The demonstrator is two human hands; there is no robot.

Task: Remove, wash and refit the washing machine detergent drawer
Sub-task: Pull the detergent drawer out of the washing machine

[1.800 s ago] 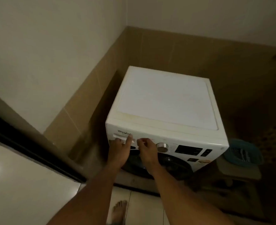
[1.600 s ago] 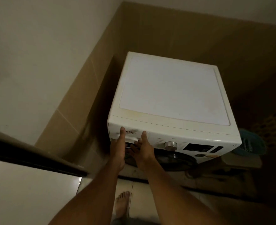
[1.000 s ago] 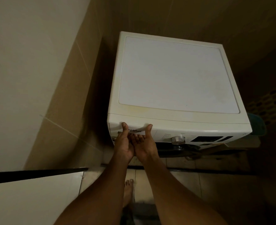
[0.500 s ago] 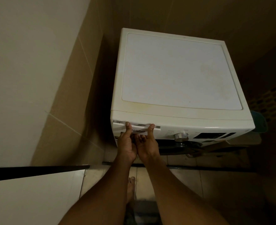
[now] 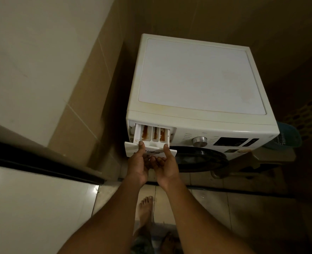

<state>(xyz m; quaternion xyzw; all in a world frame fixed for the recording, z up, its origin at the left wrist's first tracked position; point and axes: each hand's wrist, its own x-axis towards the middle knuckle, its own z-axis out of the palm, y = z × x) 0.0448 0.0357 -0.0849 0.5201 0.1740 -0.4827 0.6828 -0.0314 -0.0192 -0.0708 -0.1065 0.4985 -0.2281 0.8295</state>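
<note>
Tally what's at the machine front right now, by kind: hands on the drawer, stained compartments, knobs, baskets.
Hands gripping the detergent drawer: 2, left hand and right hand
Brown-stained compartments: 3
Control knob: 1
Blue basket: 1
Total: 7

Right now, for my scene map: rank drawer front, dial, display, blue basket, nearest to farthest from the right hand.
1. Drawer front, gripped by the right hand.
2. Dial, just to its right.
3. Display, farther right.
4. Blue basket, at the far right.
</note>
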